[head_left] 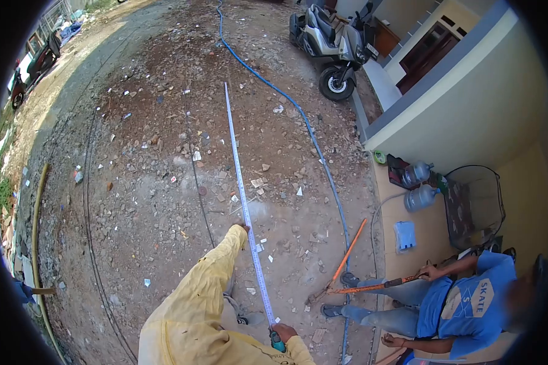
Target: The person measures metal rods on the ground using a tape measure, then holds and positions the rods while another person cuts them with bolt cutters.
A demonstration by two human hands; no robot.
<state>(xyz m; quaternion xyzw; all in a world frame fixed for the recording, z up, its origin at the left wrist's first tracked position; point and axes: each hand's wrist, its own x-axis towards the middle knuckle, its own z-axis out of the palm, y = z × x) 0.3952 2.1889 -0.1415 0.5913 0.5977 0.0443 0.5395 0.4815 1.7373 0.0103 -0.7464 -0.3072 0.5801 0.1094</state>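
Observation:
A long white tape measure blade (237, 164) runs forward over the gravelly ground, away from me. My right hand (284, 332), low in the view, is closed around the green tape measure case (277, 342). Farther along, my left hand (244, 227) reaches out in a yellow sleeve and is closed at the blade's left edge; its fingers are partly hidden. Between my hands the blade is stretched straight. To the right, a co-worker in a blue shirt (469, 304) has one hand on bolt cutters (380, 285) with orange handles, spread apart.
A blue hose (310, 131) winds along the ground right of the tape. A scooter (332, 48) stands by the house wall. Water jugs (421, 198) and a mesh-sided basket (475, 204) sit on the ledge. Dark cables (88, 207) and a bamboo pole (36, 225) lie left.

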